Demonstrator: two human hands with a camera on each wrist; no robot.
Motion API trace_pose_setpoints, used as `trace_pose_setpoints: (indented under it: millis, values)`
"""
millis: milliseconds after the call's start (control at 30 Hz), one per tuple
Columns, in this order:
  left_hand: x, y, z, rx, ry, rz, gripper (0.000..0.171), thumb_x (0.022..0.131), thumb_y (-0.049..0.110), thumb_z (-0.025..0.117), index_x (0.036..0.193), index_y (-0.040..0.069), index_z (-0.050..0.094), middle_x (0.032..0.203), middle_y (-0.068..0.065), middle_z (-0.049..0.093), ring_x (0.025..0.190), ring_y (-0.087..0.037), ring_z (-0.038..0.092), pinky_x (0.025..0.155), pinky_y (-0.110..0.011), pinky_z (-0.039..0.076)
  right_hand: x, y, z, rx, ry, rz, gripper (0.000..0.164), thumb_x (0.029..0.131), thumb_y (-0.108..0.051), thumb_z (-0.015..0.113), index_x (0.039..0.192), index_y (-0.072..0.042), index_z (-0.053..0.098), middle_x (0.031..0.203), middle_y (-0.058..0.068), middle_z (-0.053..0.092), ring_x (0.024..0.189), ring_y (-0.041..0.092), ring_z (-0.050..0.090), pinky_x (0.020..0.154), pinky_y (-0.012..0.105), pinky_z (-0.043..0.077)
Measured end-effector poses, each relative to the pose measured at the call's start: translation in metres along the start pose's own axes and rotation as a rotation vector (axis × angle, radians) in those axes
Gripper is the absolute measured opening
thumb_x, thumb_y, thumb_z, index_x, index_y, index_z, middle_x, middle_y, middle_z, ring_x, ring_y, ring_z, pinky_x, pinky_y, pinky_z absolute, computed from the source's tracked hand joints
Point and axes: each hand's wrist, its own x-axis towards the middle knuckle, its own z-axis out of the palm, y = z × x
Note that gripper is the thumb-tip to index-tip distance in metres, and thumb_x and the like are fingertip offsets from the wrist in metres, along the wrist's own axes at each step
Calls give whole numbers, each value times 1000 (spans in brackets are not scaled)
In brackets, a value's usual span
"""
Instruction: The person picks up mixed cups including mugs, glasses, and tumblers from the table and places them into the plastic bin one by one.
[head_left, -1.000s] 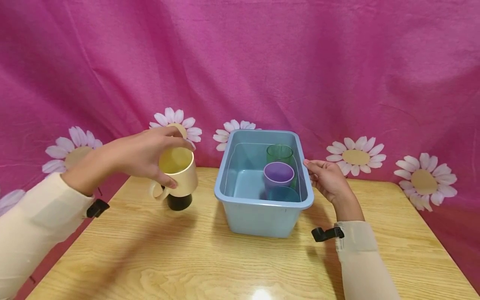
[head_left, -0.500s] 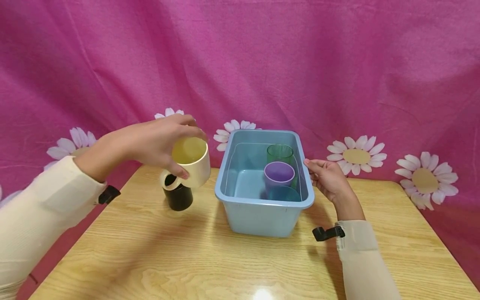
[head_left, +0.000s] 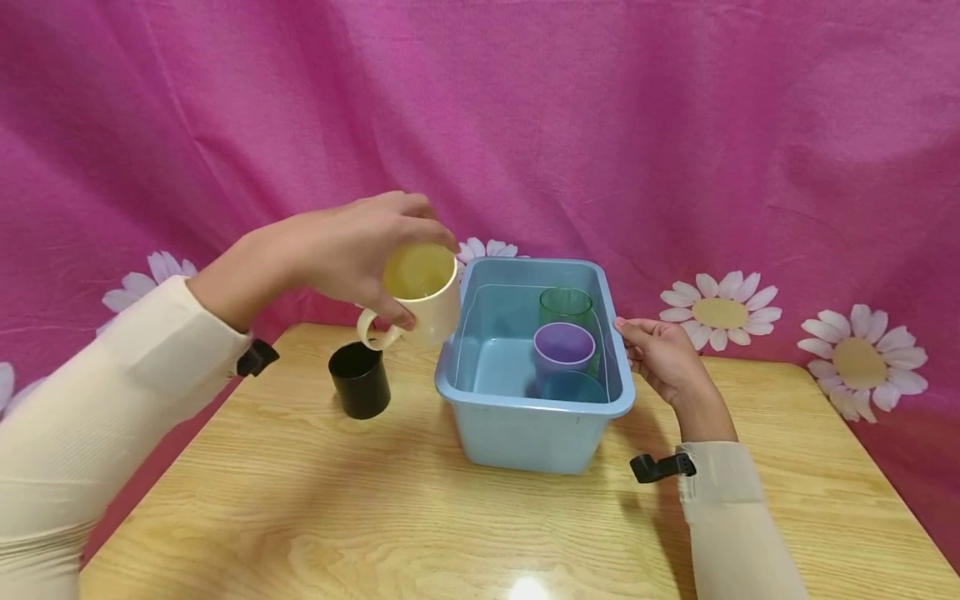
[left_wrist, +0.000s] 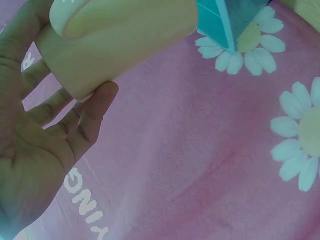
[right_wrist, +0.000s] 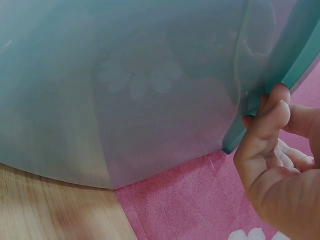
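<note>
From above, my left hand (head_left: 356,246) grips a cream mug (head_left: 433,312) by its rim, thumb on the near side. The mug has a yellow inside and hangs above the table, just left of the blue plastic tub (head_left: 536,437). In the left wrist view the mug (left_wrist: 120,40) shows its handle, with fingers around its rim end. My right hand (head_left: 663,358) pinches the tub's right rim; the right wrist view shows curled fingers (right_wrist: 267,120) at that rim. Inside the tub stand a purple cup (head_left: 564,346), a green glass (head_left: 566,304) and a teal cup (head_left: 573,387).
A black mug (head_left: 362,383) stands on the wooden table (head_left: 337,517), left of the tub. Behind the table hangs a pink cloth (head_left: 525,125) with white daisies.
My left hand has lifted the cream mug off from over the black mug and carried it up and right to the tub's left side. The right hand keeps its hold on the rim.
</note>
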Motion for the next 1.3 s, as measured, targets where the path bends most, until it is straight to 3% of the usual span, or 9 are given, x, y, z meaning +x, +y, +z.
trace_pose_setpoints:
  millis: [300,733,1033,1300]
  values:
    - [19,7,4,-42,20,36,78,67,40,95,136,20,64,119,-5,54,110,-22,49,90,-39,48,1,-3,-5,-13,-2,-14,18,98,-26,69,96,-11,78,75,-1,69,63,10,62,60,21,55]
    - [46,6,42,-101,71,93,80,65,40,95,136,19,64,122,-6,54,113,-21,49,93,-37,46,0,-3,-6,-20,-1,-15,17,99,-25,69,95,-11,77,74,-1,69,62,10,61,59,20,54]
    - [58,9,62,-84,37,97,82,66,43,95,138,19,63,130,-7,53,117,-22,47,96,-36,46,1,-1,-4,-9,-9,-22,17,99,-24,69,93,-11,77,72,0,68,61,10,60,58,20,53]
    - [65,11,78,-102,34,130,80,67,39,95,137,17,63,127,-7,54,113,-22,49,94,-35,46,1,-2,-4,-33,11,-15,18,99,-27,69,95,-10,77,74,0,69,63,10,61,59,20,54]
